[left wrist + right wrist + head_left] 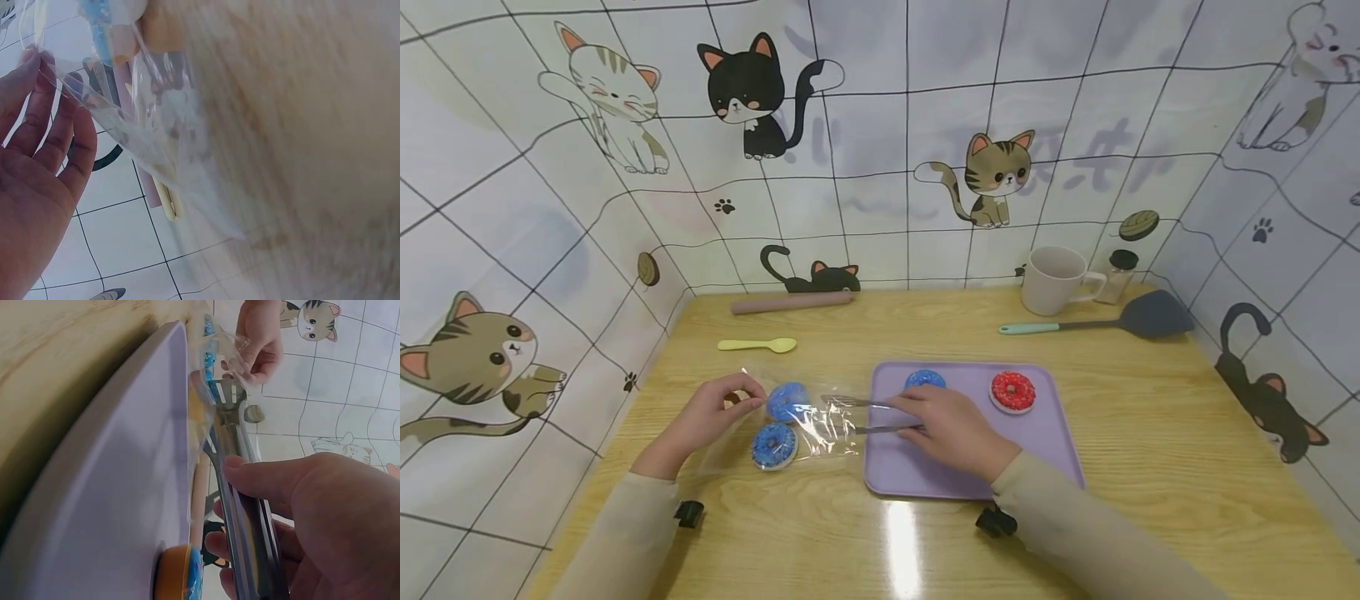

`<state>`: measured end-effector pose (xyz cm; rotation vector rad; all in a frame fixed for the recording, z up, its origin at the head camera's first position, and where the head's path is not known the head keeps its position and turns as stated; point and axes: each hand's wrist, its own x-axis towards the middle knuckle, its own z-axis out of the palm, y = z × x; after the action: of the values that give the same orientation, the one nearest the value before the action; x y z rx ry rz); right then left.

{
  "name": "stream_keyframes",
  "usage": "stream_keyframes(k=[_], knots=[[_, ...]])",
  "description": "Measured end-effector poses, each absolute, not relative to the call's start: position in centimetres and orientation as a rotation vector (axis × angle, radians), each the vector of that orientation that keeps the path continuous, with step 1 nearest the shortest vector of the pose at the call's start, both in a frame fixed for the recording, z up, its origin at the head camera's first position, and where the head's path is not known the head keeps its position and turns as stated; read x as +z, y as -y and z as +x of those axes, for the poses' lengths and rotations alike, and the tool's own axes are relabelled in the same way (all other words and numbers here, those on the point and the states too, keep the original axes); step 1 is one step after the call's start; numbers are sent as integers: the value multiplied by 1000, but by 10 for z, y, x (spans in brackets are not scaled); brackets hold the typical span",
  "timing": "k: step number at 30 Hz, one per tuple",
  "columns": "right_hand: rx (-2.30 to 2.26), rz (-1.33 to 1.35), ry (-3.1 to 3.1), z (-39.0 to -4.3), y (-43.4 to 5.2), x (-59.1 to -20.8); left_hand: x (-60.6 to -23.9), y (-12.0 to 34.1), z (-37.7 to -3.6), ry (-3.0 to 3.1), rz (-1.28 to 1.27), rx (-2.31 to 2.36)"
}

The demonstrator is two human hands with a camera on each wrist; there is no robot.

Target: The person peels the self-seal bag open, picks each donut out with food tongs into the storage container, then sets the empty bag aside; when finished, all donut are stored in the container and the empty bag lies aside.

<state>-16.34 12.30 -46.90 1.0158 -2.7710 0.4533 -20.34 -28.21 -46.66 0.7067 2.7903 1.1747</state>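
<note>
My left hand (711, 417) pinches the edge of a clear plastic bag (831, 437) between thumb and fingers; the left wrist view shows the film (144, 144) hanging from the fingertips. A doughnut with blue icing (787, 402) shows through the film. Just in front of it lies a second blue doughnut (773, 446). My right hand (955, 433) grips metal tongs (253, 544) over a purple tray (970, 487). The tongs' two arms point left, their ends overlapping the bag. On the tray sit a red doughnut (1012, 392) and a blue doughnut (923, 379), partly hidden by my right hand.
Behind the bag lie a yellow spoon (758, 345) and a mauve rod (792, 302). At the back right stand a pale mug (1052, 281) and a black-lidded jar (1117, 277). A spatula (1153, 315) lies before them. Cat-patterned walls enclose the wooden table (805, 542).
</note>
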Motion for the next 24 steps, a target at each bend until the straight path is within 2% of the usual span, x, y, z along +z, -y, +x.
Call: stream_keyframes(k=[24], knots=[[526, 937, 2809, -172, -80, -470, -469, 277, -204, -2771, 815, 1223]])
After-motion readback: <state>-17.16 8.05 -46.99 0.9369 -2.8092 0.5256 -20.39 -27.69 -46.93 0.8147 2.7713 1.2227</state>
